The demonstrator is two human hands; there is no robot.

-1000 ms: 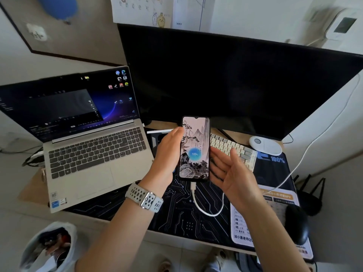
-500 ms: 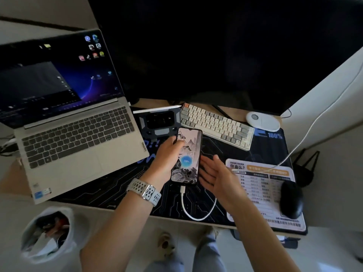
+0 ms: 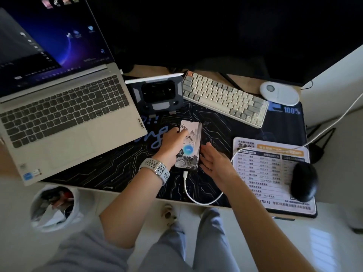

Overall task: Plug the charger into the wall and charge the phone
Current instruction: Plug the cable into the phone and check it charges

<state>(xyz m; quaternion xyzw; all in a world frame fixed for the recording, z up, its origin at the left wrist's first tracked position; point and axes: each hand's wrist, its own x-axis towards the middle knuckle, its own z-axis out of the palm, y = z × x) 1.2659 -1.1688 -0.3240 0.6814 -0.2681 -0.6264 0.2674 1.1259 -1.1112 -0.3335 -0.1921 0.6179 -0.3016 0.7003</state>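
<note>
The phone (image 3: 190, 146) has its screen lit with a landscape picture and a blue circle reading 100%. It is low over the dark desk mat (image 3: 121, 167), and I cannot tell if it touches it. My left hand (image 3: 171, 147) grips the phone's left edge, a grey watch on that wrist. A white charging cable (image 3: 198, 200) is plugged into the phone's bottom end, loops near the desk's front edge and runs off to the right. My right hand (image 3: 215, 163) is open, palm up, just right of the phone and not holding it. The wall plug is out of view.
An open laptop (image 3: 64, 114) sits at the left, a large dark monitor (image 3: 216, 32) behind. A phone stand (image 3: 157, 97), a small keyboard (image 3: 224, 98) and a white mouse (image 3: 279, 93) lie at the back. A black mouse (image 3: 303, 181) rests on a printed pad (image 3: 271, 173). A waste bin (image 3: 54, 208) stands below.
My left hand has lowered the phone from upright in front of the monitor down to the desk mat. My right hand came down beside it, and my head tilted downward.
</note>
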